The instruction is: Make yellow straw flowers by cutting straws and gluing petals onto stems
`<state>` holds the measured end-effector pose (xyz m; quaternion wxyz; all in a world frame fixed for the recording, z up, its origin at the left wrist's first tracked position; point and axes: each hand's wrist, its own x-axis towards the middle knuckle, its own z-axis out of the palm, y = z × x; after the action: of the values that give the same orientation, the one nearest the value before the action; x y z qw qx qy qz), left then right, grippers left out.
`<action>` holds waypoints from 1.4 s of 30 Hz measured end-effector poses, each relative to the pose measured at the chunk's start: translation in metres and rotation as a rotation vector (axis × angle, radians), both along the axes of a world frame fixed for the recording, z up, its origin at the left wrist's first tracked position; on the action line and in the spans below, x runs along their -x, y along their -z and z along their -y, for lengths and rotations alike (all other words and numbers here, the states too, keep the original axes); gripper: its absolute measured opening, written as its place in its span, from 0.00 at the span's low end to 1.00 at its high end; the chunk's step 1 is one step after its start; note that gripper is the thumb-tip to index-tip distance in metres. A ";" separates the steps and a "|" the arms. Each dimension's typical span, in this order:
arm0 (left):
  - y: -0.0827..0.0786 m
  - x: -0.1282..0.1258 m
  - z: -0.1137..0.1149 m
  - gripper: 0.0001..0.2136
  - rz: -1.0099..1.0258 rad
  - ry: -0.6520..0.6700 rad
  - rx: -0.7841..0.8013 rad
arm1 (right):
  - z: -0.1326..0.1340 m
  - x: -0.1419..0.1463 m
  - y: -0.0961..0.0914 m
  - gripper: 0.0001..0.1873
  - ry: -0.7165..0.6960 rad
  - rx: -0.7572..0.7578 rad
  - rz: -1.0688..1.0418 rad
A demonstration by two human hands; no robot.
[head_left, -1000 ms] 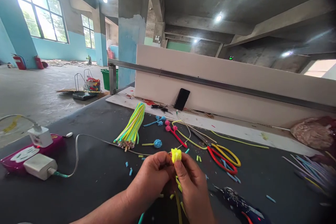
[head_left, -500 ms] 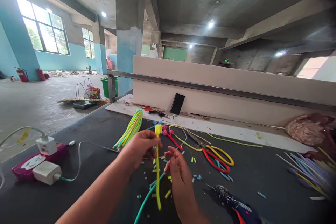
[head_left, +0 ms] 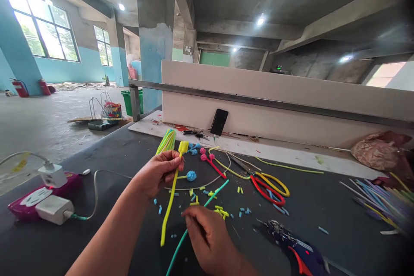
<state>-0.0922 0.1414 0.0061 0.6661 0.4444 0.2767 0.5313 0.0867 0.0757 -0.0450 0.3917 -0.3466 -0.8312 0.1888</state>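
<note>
My left hand point(head_left: 161, 167) is closed in a pinch around a yellow pipe cleaner point(head_left: 168, 213), just under its bunched head point(head_left: 183, 146). The stem's long tail hangs down toward me. My right hand point(head_left: 207, 233) is low over the table with its fingers curled together; whatever may be in them is hidden. A teal pipe cleaner point(head_left: 216, 193) passes beneath that hand, and I cannot tell whether the fingers touch it. Behind lie a blue pompom-like ball point(head_left: 191, 176) on a yellow stem, pink balls point(head_left: 203, 154) on a red stem, and more blue balls point(head_left: 194, 148).
Scissors point(head_left: 270, 187) with red and yellow handles lie right of centre. A dark blue glue gun point(head_left: 291, 243) is at the lower right. Cut yellow pieces point(head_left: 221, 212) are scattered about. Pipe cleaner bundles point(head_left: 166, 141) lie at both sides. A power strip point(head_left: 19, 205) sits left; a phone point(head_left: 219, 121) leans behind.
My left hand has moved left with the yellow pipe cleaner, which now tilts. My right hand has dropped lower and left, away from the stem, and its fingers have curled in.
</note>
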 end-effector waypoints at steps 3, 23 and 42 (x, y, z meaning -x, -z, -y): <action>0.001 0.002 0.000 0.11 0.013 0.023 0.009 | 0.000 0.001 0.002 0.08 0.012 -0.037 0.021; 0.009 -0.003 0.000 0.10 -0.057 0.154 -0.012 | 0.002 -0.003 0.006 0.08 0.025 -0.037 0.007; 0.008 -0.025 0.014 0.10 -0.261 0.424 -0.128 | 0.001 -0.024 -0.058 0.20 -0.008 0.505 -0.554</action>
<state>-0.0672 0.1273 -0.0020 0.6917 0.5984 0.2271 0.3344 0.1107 0.0743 0.0128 0.5031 -0.3649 -0.6223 0.4759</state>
